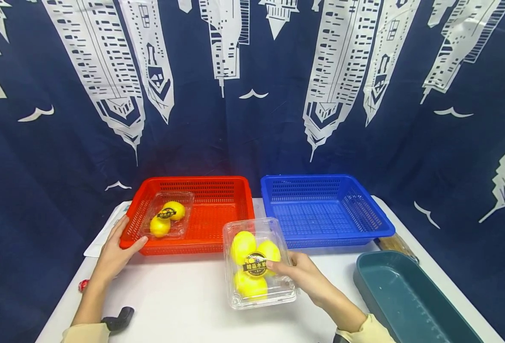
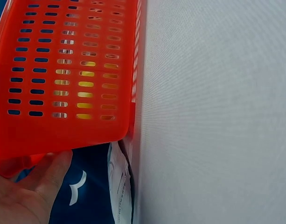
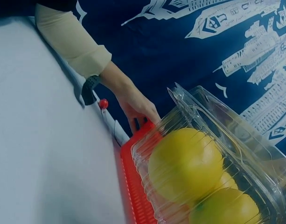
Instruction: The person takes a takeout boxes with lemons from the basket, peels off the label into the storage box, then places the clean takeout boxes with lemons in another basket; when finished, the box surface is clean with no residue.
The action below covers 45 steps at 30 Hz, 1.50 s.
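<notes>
My right hand holds a clear plastic fruit box, its thumb over the lid by a black and gold label. Yellow fruits that look like lemons show through the box. It is held tilted in front of the gap between two baskets. At the near left corner of the red basket, my left hand grips the rim, thumb toward the front. Inside that basket, on its left side, lies a second clear fruit box with two yellow fruits showing.
To the right of the red basket stands a blue basket. A dark green tray lies at the right table edge, with a brown object behind it. By the left forearm is a small red wrapped item. White paper lies beside the red basket.
</notes>
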{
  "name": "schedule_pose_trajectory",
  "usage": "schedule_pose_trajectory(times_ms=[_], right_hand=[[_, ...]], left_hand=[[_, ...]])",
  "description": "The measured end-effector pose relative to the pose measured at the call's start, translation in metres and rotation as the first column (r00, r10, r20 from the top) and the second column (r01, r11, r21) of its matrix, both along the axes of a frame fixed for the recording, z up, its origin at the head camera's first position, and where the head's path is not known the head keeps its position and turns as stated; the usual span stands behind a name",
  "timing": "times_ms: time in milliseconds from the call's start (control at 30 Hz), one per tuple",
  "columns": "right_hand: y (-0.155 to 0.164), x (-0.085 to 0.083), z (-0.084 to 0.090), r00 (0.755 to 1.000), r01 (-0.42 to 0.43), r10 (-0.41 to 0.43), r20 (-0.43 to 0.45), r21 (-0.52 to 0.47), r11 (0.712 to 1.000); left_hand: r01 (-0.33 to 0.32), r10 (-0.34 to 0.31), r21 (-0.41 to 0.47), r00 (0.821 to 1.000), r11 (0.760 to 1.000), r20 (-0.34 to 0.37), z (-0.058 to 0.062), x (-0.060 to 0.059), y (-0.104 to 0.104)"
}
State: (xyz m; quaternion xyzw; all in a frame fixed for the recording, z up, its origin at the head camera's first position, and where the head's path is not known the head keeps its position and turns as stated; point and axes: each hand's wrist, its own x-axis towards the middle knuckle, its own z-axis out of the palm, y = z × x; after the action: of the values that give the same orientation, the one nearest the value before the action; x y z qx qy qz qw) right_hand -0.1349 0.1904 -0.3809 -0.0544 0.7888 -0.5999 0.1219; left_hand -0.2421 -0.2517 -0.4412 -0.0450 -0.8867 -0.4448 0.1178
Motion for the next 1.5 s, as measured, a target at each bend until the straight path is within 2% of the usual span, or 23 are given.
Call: schedule_pose_trajectory(times_ms=[400, 567, 867, 1033, 1267, 1500], right_hand=[[0.007, 0.021, -0.027, 0.998, 0.015, -0.012, 0.056, -0.051, 0.999], [0.009, 0.026, -0.040, 0.994, 0.058, -0.055, 0.094, -0.028, 0.998], [0.008, 0.030, -0.061, 0.987, 0.131, -0.133, 0.094, 0.029, 0.991], [0.007, 0.029, -0.067, 0.982, 0.147, -0.155, 0.112, 0.074, 0.986], [0.006, 0.026, -0.070, 0.978, 0.143, -0.149, 0.143, 0.052, 0.988], [0.004, 0.022, -0.074, 0.970, 0.192, -0.202, 0.138, 0.080, 0.978]], left_hand=[[-0.001, 0.001, 0.001, 1.000, 1.000, 0.014, 0.001, 0.000, 0.001], [-0.004, 0.004, -0.002, 1.000, 1.000, 0.015, -0.001, 0.000, 0.000], [-0.008, 0.008, -0.004, 1.000, 1.000, 0.018, -0.001, -0.001, 0.000], [-0.010, 0.011, -0.007, 1.000, 1.000, 0.017, -0.002, -0.001, 0.000], [-0.012, 0.012, -0.011, 1.000, 1.000, 0.029, -0.002, -0.001, 0.000], [-0.010, 0.010, -0.006, 1.000, 1.000, 0.027, -0.001, -0.001, -0.001]])
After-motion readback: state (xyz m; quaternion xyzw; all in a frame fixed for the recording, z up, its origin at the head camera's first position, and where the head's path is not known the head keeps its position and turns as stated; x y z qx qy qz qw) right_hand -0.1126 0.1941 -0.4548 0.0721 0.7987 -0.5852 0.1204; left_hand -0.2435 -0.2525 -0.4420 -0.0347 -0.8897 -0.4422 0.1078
